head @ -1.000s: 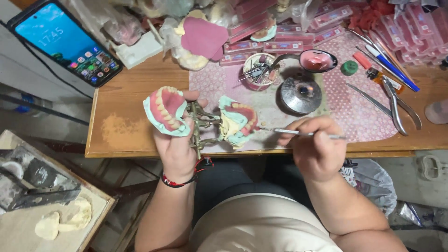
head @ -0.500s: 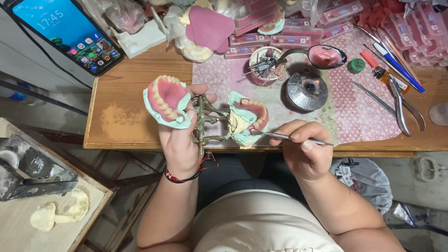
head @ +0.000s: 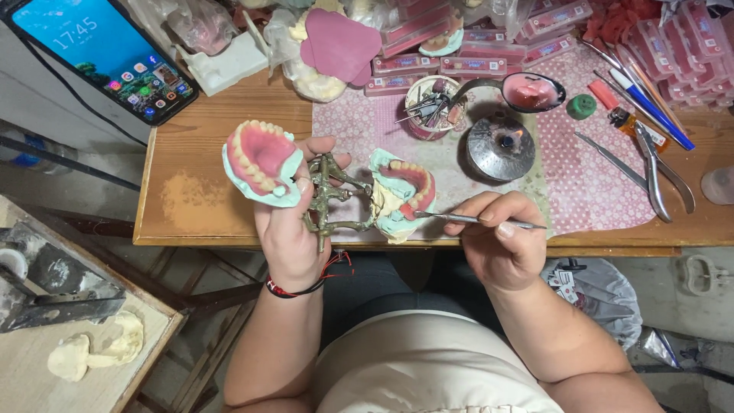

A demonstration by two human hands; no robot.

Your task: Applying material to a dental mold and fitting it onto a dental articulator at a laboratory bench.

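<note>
Compared with the earlier frame, both hands sit slightly lower in the frame. Left hand [head: 287,233] fingers are closed around the metal articulator [head: 329,200], centre frame, which carries an upper denture model [head: 261,162] and a lower denture model [head: 401,193]. Right hand [head: 501,243] fingers pinch a slim metal instrument [head: 474,220]; its long axis runs horizontally, tip pointing left onto the lower model. Both are held above the front edge of the counter [head: 199,199].

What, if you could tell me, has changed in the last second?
Little. The right hand has drawn the metal tool in a little, its tip still at the lower denture cast. The left hand still holds the opened brass articulator; the burner stays lit.
</note>
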